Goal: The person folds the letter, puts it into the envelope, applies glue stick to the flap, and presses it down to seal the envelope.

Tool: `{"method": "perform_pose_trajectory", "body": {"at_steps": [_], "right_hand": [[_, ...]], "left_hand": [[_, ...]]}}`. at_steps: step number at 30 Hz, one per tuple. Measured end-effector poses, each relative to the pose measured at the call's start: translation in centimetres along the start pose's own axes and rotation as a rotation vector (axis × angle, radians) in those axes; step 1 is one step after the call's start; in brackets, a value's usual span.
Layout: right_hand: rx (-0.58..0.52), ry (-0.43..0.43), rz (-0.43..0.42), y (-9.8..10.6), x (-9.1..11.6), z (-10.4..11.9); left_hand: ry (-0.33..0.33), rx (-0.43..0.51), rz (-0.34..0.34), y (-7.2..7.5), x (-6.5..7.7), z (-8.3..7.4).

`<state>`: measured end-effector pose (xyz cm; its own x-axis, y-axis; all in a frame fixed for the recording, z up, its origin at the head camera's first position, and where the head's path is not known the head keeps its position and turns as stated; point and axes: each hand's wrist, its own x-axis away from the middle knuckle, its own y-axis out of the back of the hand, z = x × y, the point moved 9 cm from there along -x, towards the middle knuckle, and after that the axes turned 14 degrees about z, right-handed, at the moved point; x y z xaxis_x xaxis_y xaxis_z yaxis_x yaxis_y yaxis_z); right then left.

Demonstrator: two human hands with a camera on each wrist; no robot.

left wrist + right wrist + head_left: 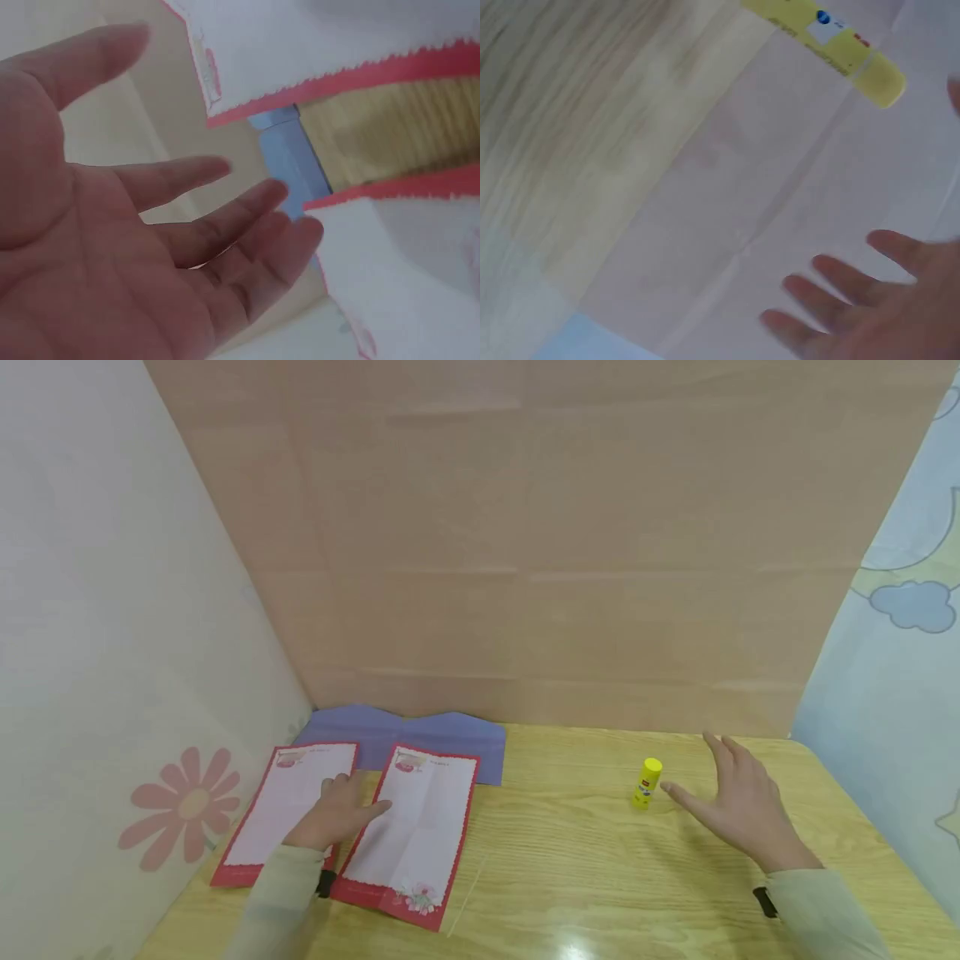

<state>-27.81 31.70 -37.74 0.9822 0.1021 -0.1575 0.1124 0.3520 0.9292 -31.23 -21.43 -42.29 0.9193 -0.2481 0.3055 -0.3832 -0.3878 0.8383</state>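
Observation:
A yellow glue stick (pixel 647 783) stands upright on the wooden table, its cap on top; the right wrist view shows the glue stick (pixel 832 41) too. Just to its right is my right hand (pixel 742 810), fingers spread and thumb pointing toward it, holding nothing. My left hand (pixel 333 814) hovers over two red-bordered sheets of paper, the left sheet (pixel 292 802) and the right sheet (pixel 423 827), with nothing in its grasp. In the left wrist view the palm of the left hand (pixel 142 247) shows with its fingers loosely extended. The right sheet has a lengthwise crease.
Behind the sheets lies a purple-blue paper piece (pixel 450 745) with a wavy top edge, partly covered by them. A brown paper-like backdrop (pixel 570 568) rises at the table's back. A flower-printed wall (pixel 112 652) borders the left, a cloud-printed one (pixel 862 693) the right.

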Motion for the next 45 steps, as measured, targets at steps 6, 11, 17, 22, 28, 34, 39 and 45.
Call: {"method": "perform_pose_trajectory", "body": {"at_steps": [6, 11, 17, 22, 28, 34, 39, 45], "right_hand": [[-0.098, 0.129, -0.272, 3.2, 0.9, 3.1], [-0.089, 0.24, -0.262, 3.2, 1.1, 6.1], [-0.237, 0.263, -0.138, 1.2, 0.5, 8.3], [-0.311, 0.269, -0.065, -0.2, 0.0, 10.0], [-0.344, 0.273, 0.029, -1.8, -0.5, 11.6], [-0.376, 0.226, 0.16, -4.2, -1.3, 12.4], [-0.413, 0.214, 0.217, -5.6, -1.7, 13.0], [-0.472, 0.192, 0.256, -6.6, -2.1, 13.5]], "left_hand": [[0.054, 0.023, 0.021, -0.8, -1.1, 0.9], [0.071, 0.125, 0.009, -1.5, -2.1, 2.1], [0.058, 0.224, -0.003, -2.2, -2.6, 2.8], [-0.016, 0.265, -0.03, -1.9, -2.4, 1.9], [-0.161, 0.36, -0.01, -1.2, -2.0, -1.0], [-0.232, 0.468, 0.005, -0.9, -1.5, -3.5], [-0.315, 0.555, 0.022, -0.5, -0.9, -5.6], [-0.413, 0.628, -0.001, 0.2, -0.3, -7.9]]}}
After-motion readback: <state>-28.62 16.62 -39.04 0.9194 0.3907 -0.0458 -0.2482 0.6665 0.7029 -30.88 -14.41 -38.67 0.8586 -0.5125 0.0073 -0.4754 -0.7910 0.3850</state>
